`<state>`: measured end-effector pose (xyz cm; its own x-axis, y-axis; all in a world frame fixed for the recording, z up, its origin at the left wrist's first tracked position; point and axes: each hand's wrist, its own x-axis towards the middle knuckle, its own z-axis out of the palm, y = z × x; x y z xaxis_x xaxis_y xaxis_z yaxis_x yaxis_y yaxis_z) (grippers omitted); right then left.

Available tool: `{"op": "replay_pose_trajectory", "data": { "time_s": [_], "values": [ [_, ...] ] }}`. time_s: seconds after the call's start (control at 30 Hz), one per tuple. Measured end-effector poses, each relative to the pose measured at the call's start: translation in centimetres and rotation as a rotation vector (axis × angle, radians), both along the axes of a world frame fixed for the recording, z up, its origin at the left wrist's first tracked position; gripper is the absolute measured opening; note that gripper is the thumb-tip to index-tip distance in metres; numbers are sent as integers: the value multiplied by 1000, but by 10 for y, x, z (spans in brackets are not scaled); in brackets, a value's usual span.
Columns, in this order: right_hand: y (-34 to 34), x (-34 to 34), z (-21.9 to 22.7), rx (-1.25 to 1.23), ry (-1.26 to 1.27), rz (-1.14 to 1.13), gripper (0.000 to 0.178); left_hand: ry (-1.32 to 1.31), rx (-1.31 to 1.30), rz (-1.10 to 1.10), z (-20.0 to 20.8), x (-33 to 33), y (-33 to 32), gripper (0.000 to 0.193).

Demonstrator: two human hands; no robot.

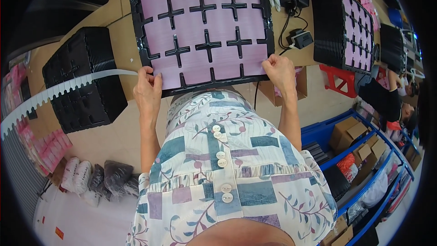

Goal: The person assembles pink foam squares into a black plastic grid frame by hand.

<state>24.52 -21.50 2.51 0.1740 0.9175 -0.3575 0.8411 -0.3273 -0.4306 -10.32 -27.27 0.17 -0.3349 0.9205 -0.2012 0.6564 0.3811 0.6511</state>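
A black moulded tray (138,23) lies on the brown table in front of me, its compartments filled with pink sheets (191,27) split by black cross-shaped dividers. My left hand (147,89) grips the tray's near left corner, thumb on a pink sheet. My right hand (278,70) is closed on the near right corner. A white notched strip (59,90) runs from my left hand out to the left, over a stack of black trays (86,82).
A second stack of black trays with pink sheets (343,25) stands at the right, beside a black adapter and cable (300,38). Pink packets (50,148) and wrapped bundles (98,177) lie lower left. Blue shelving with cardboard boxes (348,132) is at the right, with another person (387,100) and a red stool (339,79).
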Motion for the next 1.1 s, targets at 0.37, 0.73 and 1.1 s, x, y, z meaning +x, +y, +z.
{"op": "replay_pose_trajectory", "data": {
  "time_s": [0.37, 0.73, 1.1],
  "values": [
    [-3, -8, -1, 53, -178, 63, 27, 130, 100, -65, -3, 9, -3, 13],
    [-4, -9, -3, 49, -163, 40, 27, 178, 118, -101, -7, 9, -5, 12],
    [-2, -9, -1, 47, -159, 39, 26, 160, 96, -104, -4, 8, -4, 10]
  ]
}}
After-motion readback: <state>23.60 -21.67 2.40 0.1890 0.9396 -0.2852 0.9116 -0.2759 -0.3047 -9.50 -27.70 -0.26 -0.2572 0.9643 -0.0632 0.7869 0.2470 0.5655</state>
